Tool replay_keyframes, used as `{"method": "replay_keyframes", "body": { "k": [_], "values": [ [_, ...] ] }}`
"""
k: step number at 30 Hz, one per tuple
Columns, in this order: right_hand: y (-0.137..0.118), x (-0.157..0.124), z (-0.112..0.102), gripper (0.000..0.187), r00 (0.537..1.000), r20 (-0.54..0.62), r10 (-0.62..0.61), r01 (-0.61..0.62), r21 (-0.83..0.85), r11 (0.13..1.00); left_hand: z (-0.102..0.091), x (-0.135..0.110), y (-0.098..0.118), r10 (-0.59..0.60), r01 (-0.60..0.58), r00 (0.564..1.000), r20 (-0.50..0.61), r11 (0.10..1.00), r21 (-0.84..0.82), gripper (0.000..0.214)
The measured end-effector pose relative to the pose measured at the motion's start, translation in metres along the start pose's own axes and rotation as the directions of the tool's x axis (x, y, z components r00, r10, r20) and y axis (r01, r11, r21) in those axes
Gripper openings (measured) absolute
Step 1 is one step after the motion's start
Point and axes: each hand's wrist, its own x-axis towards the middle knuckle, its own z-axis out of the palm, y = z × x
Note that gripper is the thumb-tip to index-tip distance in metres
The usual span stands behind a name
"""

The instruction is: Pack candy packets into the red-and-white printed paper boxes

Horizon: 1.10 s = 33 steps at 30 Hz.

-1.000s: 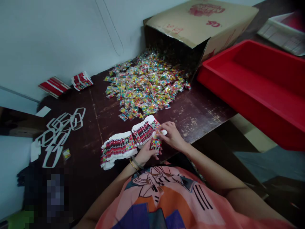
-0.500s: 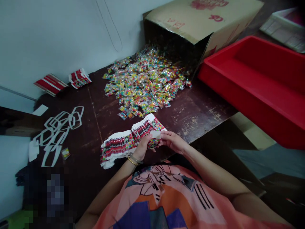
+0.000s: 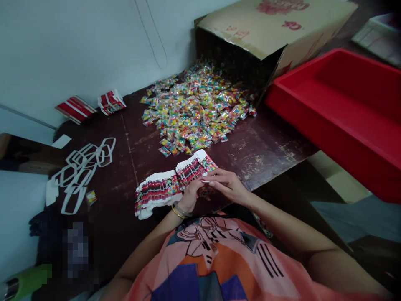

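Note:
My left hand, with bangles at its wrist, is closed around a small printed carton. The fingers of my right hand reach across the top of that same carton and press at its end, where a thin white edge shows. Both hands cover most of it. Right beside them on the table, two rows of flattened printed cartons lie overlapping, red with white flaps. Past these spreads a big heap of small clear candy packets with colourful pieces inside.
A cardboard box lies on its side behind the heap, its mouth toward it. On the right stands a red tray. White paper bands, a single packet and red carton stacks are on the left of the dark table.
My right hand has come over the carton's end, and the white flap that showed there is now mostly covered. The view has shifted slightly, moving the scene to the right.

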Motion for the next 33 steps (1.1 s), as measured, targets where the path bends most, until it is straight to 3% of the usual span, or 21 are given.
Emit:
{"method": "replay_keyframes", "body": {
  "k": [3, 6, 14, 17, 20, 22, 25, 27, 28, 30, 33],
  "values": [
    [0.000, 0.004, -0.004, 0.023, 0.995, -0.020, 0.101, -0.099, 0.053, 0.994, 0.002, -0.003, -0.004, 0.013, -0.008, 0.998, 0.066, 0.997, -0.070, 0.036],
    [0.005, 0.005, -0.007, 0.021, 0.987, -0.040, 0.158, -0.154, 0.076, 0.985, 0.002, -0.006, -0.004, -0.009, 0.010, 0.996, 0.092, 1.000, -0.010, 0.041],
    [0.024, -0.020, 0.005, 0.026, 0.999, -0.046, 0.029, -0.035, -0.122, 0.992, 0.000, -0.010, -0.006, -0.175, 0.164, 0.970, 0.167, 0.983, 0.078, 0.051],
    [0.022, -0.031, -0.003, 0.029, 0.996, -0.082, 0.028, -0.043, -0.183, 0.982, 0.007, -0.009, -0.010, -0.194, 0.182, 0.962, 0.191, 0.980, 0.080, 0.053],
    [0.013, -0.040, -0.033, 0.027, 0.984, 0.093, 0.154, -0.138, -0.165, 0.977, 0.010, -0.004, -0.011, -0.146, 0.097, 0.958, 0.246, 0.975, 0.202, 0.049],
    [0.012, -0.040, -0.054, 0.028, 0.948, 0.243, 0.204, -0.134, -0.276, 0.952, 0.007, 0.001, -0.009, -0.075, 0.007, 0.977, 0.202, 0.948, 0.317, 0.047],
    [0.031, -0.029, -0.065, 0.035, 0.965, 0.209, 0.160, -0.036, -0.500, 0.865, -0.004, 0.009, -0.004, -0.047, 0.034, 0.998, 0.031, 0.942, 0.333, 0.043],
    [0.056, -0.016, -0.059, 0.056, 0.982, 0.173, 0.074, 0.039, -0.571, 0.820, -0.009, 0.011, 0.000, -0.092, 0.098, 0.995, -0.035, 0.960, 0.261, 0.042],
    [0.068, -0.010, -0.055, 0.054, 0.983, 0.180, 0.036, 0.079, -0.590, 0.804, -0.011, 0.011, 0.002, -0.115, 0.122, 0.992, -0.041, 0.965, 0.234, 0.042],
    [0.088, -0.002, -0.045, 0.032, 0.986, 0.166, -0.012, 0.110, -0.599, 0.793, -0.011, 0.010, 0.006, -0.160, 0.167, 0.986, -0.050, 0.963, 0.210, 0.043],
    [0.091, -0.008, -0.028, 0.028, 0.997, 0.022, -0.080, 0.077, -0.601, 0.796, -0.008, 0.009, 0.012, -0.238, 0.239, 0.971, -0.028, 0.961, 0.136, 0.043]
  ]
}}
